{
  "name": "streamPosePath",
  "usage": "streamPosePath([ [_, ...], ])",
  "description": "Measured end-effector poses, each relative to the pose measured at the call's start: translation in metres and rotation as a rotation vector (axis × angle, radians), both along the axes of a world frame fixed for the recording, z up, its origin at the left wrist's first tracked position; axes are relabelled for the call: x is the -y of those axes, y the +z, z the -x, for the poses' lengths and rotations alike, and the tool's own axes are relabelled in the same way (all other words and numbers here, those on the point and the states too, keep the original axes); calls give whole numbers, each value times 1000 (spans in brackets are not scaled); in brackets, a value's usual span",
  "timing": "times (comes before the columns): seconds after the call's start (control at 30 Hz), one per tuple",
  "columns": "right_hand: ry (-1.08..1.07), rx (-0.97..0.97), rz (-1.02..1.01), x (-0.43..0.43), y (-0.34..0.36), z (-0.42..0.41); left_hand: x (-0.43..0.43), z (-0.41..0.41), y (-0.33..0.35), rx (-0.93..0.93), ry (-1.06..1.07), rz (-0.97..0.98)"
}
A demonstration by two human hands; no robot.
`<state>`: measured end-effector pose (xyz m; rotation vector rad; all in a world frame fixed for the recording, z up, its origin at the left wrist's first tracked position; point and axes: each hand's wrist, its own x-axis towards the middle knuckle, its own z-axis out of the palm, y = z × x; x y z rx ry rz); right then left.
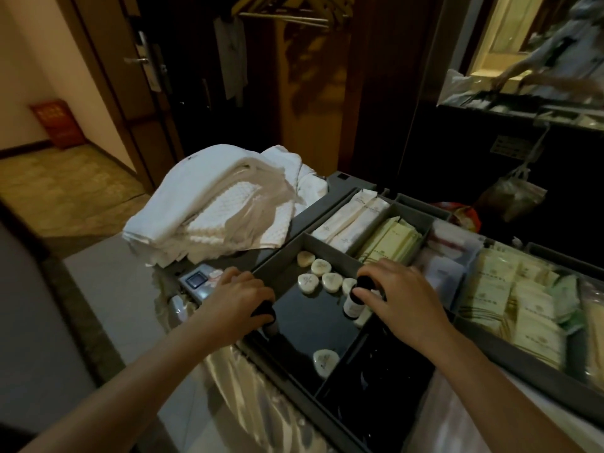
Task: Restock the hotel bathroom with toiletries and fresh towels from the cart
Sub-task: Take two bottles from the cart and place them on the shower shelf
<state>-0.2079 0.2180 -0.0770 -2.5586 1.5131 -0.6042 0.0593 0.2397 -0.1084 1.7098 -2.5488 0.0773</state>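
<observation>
Folded white cotton towels (222, 204) show a raised waffle check. The moulded plastic compartment tray (281, 253) is grey. In it are cream heart-shaped soaps (330, 282) with faint dark print, long white paper sachets (353, 220), pale yellow-green flat packets (392, 241) and small pale black-capped bottles (354, 304). The rectangular box (57, 124) by the beige wall is red.

No legible text on my feed. Print on the soaps (330, 282), white sachets (353, 220), pale yellow packets (392, 241) and small bottle (353, 307) is too blurred to read. Characters on the red box (57, 124), far left, and the dark plaque (505, 146), far right, are unreadable.
</observation>
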Motion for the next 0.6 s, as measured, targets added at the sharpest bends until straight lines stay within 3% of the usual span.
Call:
streamPosePath([
  [0.27,175,81,-78,17,26,-36,-18,-15,59,-422,107,-15],
  [0.6,651,126,-205,14,76,-160,-92,-99,107,-529,353,77],
])
